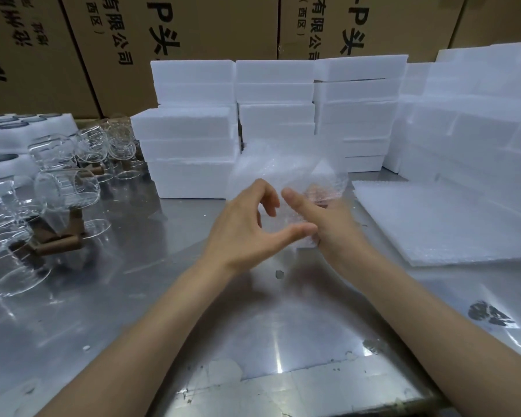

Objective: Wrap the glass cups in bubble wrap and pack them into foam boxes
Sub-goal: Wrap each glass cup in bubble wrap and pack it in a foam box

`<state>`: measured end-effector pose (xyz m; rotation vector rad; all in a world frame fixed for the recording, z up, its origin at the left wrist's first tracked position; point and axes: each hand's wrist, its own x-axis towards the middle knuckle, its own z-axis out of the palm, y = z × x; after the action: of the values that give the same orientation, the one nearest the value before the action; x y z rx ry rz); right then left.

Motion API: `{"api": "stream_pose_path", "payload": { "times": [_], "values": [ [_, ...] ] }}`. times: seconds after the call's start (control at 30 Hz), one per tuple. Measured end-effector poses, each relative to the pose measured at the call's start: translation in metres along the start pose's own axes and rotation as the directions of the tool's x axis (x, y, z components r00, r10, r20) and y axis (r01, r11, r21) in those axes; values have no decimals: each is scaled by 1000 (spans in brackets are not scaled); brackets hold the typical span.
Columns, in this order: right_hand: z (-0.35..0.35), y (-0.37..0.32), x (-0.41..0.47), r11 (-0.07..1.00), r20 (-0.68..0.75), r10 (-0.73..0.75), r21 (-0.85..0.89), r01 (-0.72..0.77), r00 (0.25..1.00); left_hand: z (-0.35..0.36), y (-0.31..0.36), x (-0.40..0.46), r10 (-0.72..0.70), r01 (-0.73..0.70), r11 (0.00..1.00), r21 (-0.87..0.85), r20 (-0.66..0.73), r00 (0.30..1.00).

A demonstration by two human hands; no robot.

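bundle: bubble wrap (286, 173) round what is probably a cup, frame centre
right hand (328, 218): fingers curled under it
left hand (241, 227): loosely spread, touching the wrap edge
handling: light, fragile, slippery; cradle the body

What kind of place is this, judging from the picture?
Probably a packing area in a warehouse or factory: stacked white foam boxes, printed cardboard cartons behind them, and many glass cups on a metal table.

Two hands (241, 233), one bubble-wrap sheet (286, 170)
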<state>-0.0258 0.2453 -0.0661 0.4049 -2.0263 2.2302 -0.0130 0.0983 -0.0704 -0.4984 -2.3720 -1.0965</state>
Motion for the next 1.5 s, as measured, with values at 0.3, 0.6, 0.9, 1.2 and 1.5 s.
{"api": "stream_pose_path", "payload": {
  "times": [0.3,0.6,0.9,1.2,1.5],
  "values": [
    [1,0,2,984,131,100,131,-117,986,-7,-4,6,14,-27,994,-105,-129,992],
    [-4,-4,4,999,56,45,1,-45,997,-28,2,15,-111,-74,914,-398,-422,900],
    [-16,-12,10,988,-267,-46,-156,4,962,-51,-8,22,-222,72,972,-224,-777,589],
    [-26,12,18,668,-187,177,-699,-258,966,-43,0,16,-82,77,996,-38,-675,733],
    [-42,-14,22,984,-424,174,102,-144,889,-40,-11,13,36,84,976,202,-526,850]
  ]
}}
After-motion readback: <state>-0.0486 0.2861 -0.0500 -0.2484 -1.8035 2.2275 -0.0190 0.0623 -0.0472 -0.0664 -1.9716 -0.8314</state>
